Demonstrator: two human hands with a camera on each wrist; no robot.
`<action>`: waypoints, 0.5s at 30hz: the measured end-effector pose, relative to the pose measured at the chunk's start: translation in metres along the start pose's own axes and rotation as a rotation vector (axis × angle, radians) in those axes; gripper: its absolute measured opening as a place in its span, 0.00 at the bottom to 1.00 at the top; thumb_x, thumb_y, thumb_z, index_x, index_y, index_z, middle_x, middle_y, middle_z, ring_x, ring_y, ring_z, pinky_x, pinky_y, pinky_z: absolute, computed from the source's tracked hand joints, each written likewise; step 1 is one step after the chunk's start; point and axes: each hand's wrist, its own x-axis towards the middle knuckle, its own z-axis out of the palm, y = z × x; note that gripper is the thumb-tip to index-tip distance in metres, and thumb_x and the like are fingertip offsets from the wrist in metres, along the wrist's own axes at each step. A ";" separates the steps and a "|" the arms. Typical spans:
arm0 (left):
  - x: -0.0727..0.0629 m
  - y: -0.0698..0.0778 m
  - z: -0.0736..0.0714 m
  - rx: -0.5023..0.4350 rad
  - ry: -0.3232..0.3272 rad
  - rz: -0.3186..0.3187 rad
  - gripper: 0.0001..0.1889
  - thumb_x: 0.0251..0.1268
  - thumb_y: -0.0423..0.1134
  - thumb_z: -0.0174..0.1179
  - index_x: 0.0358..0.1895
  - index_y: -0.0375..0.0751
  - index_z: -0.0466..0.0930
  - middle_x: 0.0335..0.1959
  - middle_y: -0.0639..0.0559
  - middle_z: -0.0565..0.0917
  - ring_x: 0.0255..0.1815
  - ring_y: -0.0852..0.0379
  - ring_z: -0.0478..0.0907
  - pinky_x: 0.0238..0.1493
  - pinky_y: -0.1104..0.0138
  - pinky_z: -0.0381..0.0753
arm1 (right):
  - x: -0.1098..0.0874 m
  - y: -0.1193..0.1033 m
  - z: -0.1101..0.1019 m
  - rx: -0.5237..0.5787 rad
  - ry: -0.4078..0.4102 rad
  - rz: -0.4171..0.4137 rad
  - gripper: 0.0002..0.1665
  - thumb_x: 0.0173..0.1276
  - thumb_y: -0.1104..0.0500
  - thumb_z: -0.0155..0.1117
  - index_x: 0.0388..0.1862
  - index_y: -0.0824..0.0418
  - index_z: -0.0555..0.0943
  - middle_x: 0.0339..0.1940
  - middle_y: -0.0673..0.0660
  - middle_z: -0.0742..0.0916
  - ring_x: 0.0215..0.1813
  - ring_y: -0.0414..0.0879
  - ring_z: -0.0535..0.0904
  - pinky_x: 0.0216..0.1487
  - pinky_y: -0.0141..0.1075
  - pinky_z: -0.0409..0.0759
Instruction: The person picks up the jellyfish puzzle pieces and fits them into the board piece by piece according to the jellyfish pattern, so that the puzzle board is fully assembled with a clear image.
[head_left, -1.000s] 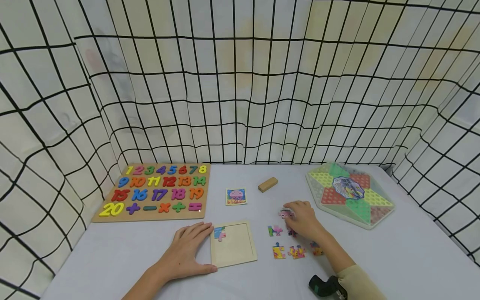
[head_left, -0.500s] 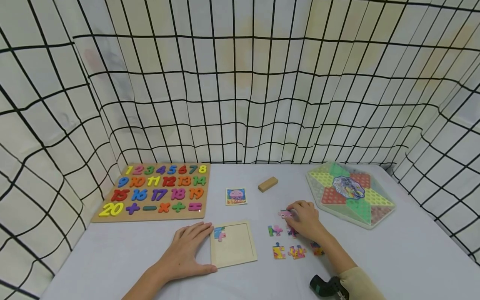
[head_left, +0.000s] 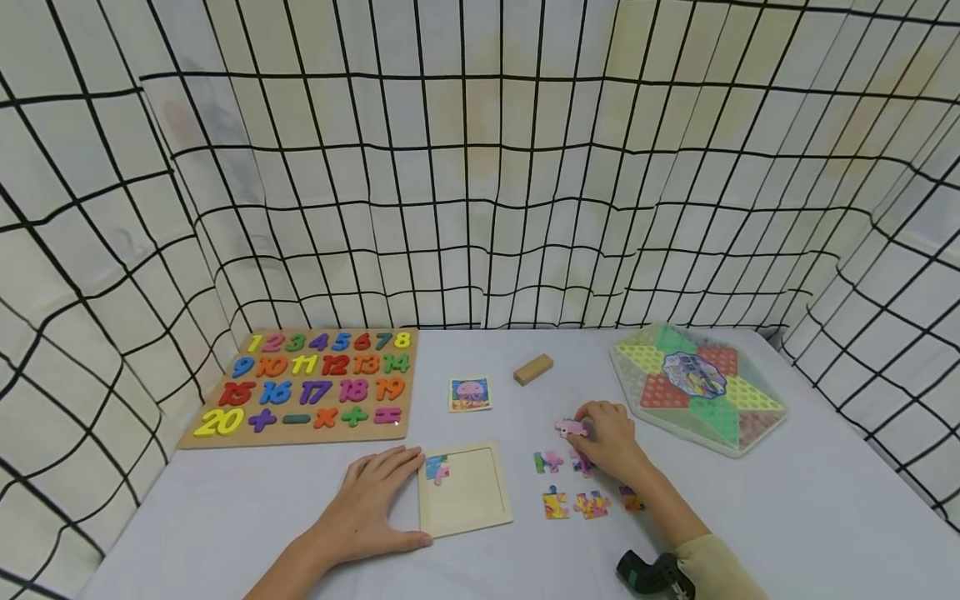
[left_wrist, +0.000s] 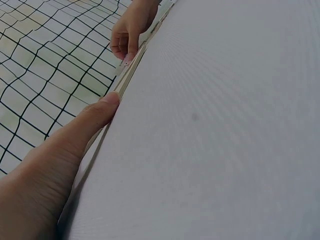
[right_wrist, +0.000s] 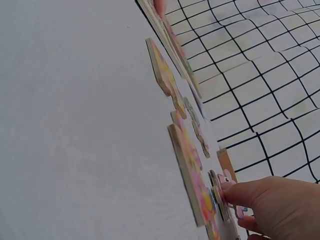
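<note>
My left hand (head_left: 375, 504) lies along the left side of a square wooden puzzle tray (head_left: 476, 500), fingertips at its upper left corner and thumb at its lower left. One blue-and-pink puzzle piece (head_left: 437, 469) sits in the tray's upper left corner. To the right of the tray, my right hand (head_left: 611, 440) pinches a pink puzzle piece (head_left: 572, 427) with an eye on it; in the right wrist view the thumb presses on this pink piece (right_wrist: 227, 178). Nearby lie a green-and-pink piece (head_left: 548, 462), a yellow piece (head_left: 556, 505) and an orange-pink piece (head_left: 592, 504). Other pieces are partly hidden by my right hand and forearm.
A number board (head_left: 307, 387) stands at the back left. A small jellyfish picture card (head_left: 470, 394) and a wooden block (head_left: 533, 369) lie behind the tray. At the back right is a hexagonal game box (head_left: 701, 387). Black netting (head_left: 480, 200) surrounds the table.
My right hand has shifted slightly at the pink piece, and more of that piece shows. The left hand stays at the tray. The head view has shifted slightly.
</note>
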 end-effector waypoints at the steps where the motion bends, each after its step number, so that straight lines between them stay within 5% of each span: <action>1: 0.000 0.000 0.000 -0.001 0.003 0.002 0.56 0.33 0.81 0.50 0.66 0.46 0.65 0.66 0.53 0.64 0.67 0.51 0.55 0.61 0.47 0.51 | 0.000 0.000 0.000 0.006 0.007 -0.006 0.15 0.55 0.56 0.69 0.37 0.59 0.75 0.41 0.57 0.80 0.46 0.55 0.67 0.43 0.50 0.61; 7: -0.001 0.000 0.000 -0.001 0.011 0.007 0.55 0.34 0.81 0.50 0.66 0.45 0.65 0.66 0.53 0.65 0.67 0.51 0.55 0.61 0.47 0.51 | 0.001 0.000 0.002 0.044 0.033 -0.036 0.15 0.53 0.57 0.71 0.36 0.59 0.75 0.30 0.49 0.78 0.37 0.47 0.67 0.41 0.46 0.59; 15: -0.001 0.000 0.000 0.003 0.009 0.003 0.55 0.34 0.81 0.50 0.65 0.45 0.66 0.66 0.52 0.65 0.67 0.50 0.55 0.61 0.45 0.51 | 0.000 -0.005 0.002 0.091 0.005 -0.054 0.14 0.55 0.62 0.68 0.39 0.56 0.76 0.30 0.48 0.78 0.34 0.42 0.69 0.37 0.39 0.69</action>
